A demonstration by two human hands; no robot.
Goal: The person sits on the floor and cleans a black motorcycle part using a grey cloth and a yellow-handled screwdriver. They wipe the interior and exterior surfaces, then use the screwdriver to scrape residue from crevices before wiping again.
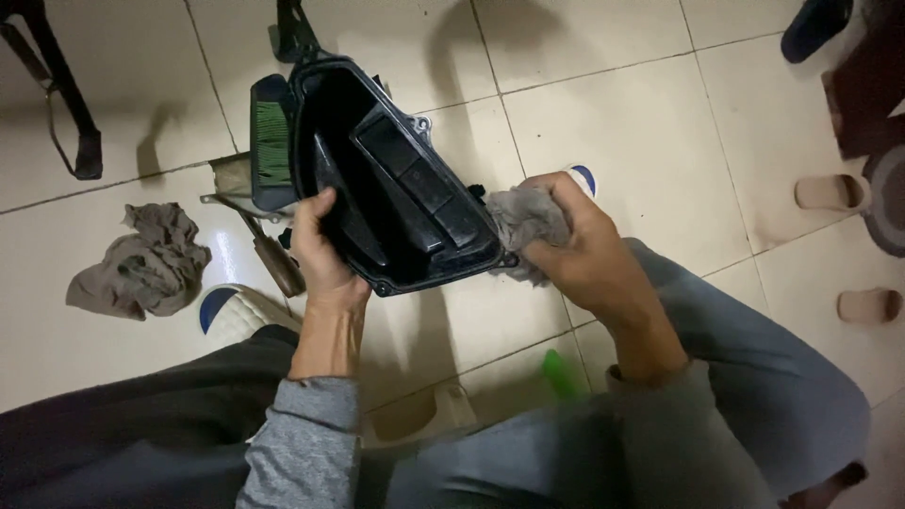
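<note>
A black plastic housing, hollow and open toward me, is held up over the tiled floor. My left hand grips its near left rim, thumb inside the shell. At the housing's lower right corner, my right hand clutches a bunched grey rag that presses against the rim. A green pleated filter element in a dark frame lies on the floor just behind the housing's left side.
A second crumpled grey rag lies on the tiles at left. A brown-handled tool rests by my left wrist. Beige slippers sit at the right; a small green object lies between my knees. A black stand leg crosses top left.
</note>
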